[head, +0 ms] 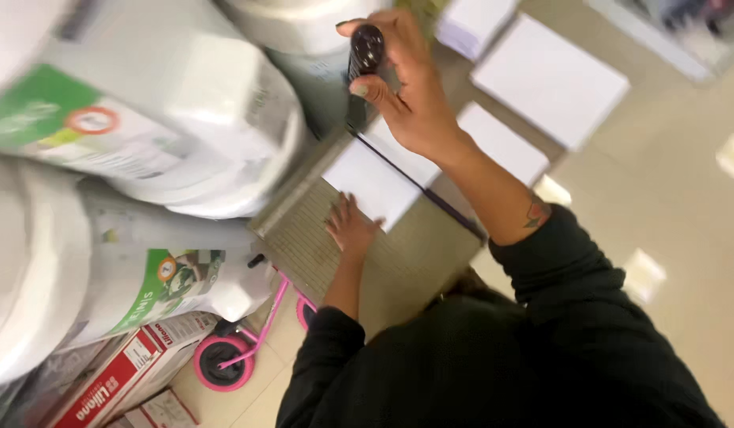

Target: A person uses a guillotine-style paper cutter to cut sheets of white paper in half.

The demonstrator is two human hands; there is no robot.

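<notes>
— Two hands are at work on a grey-green paper trimmer, seen from the head camera. Which one has the blade?

— Right hand. Its fingers are curled closed round the dark handle at the raised end of the cutting arm. From that grip the arm runs as a thin dark line down and away to the trimmer's near right edge, so its long axis slants across the board.

— And the paper?

— A white sheet lies on the board, under the lifted arm, reaching past the board's far edge. Part of it sits on the left side of the blade line, part on the right. The left hand lies flat and open on the board with fingertips touching the sheet's near edge; it grips nothing, only presses down. It is the hand nearer the sheet.

— So the sheet lies below the right hand's grip?

— Yes, below and towards the person, with the arm hanging apart from the paper at the handle end.

— Anything in containers?

— Big white wrapped packs with green labels are stacked beside the board's left edge; their contents cannot be told. A red-and-white carton lies lower left, shut. More white paper stacks lie on the floor beyond. A pink wheeled toy shows under the board's near corner.
</notes>
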